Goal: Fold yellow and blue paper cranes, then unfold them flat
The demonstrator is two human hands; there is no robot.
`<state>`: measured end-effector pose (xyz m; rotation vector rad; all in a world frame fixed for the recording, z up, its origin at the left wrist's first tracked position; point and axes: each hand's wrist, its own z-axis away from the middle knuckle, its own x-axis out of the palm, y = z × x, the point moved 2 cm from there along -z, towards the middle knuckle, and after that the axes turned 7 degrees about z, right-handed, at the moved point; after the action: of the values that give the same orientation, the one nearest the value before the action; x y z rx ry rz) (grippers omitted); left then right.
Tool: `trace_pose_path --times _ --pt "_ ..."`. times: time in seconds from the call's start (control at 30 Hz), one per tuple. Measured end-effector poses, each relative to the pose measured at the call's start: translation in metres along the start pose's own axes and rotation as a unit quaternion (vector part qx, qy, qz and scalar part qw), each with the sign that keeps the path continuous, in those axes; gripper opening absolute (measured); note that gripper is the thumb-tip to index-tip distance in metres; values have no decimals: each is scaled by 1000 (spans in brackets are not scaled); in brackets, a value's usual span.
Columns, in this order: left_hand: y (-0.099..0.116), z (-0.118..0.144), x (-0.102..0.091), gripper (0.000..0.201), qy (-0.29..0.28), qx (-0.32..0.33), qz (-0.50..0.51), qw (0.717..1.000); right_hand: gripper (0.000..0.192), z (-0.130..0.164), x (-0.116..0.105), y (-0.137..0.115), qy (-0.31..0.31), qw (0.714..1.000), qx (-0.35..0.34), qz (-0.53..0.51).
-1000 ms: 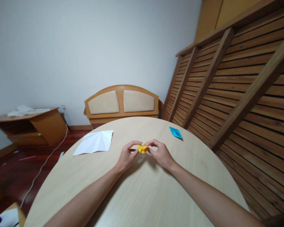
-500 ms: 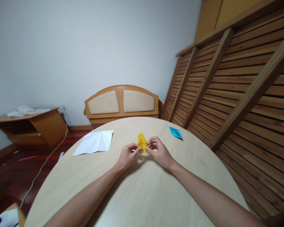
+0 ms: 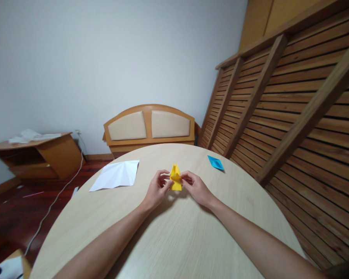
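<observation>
A round table (image 3: 174, 232) of pale wood grain fills the foreground. A creased white sheet of paper (image 3: 116, 175) lies flat near its far left edge, and a small folded blue paper piece (image 3: 215, 162) rests near the far right edge, well apart from the sheet. Between them, a folded yellow paper piece (image 3: 176, 182) stands on the tabletop.
</observation>
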<state>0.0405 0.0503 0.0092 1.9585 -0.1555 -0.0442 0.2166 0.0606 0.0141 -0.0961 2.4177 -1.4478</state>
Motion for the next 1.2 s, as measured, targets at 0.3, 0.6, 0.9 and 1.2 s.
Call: trace_pose_path --times 0.3,0.6,0.9,1.2 --pt "6 3 1 23 -43 32 -56 997 18 0 -3 0 5 999 21 43" --pt "4 2 -2 20 -19 35 -114 993 19 2 -3 -14 -12 996 -4 91" --pt "-3 1 -1 41 -26 25 -69 997 30 1 -2 -4 29 999 0 42" --pt "0 4 -1 30 -43 47 -90 994 24 0 -4 -6 21 998 -4 61"
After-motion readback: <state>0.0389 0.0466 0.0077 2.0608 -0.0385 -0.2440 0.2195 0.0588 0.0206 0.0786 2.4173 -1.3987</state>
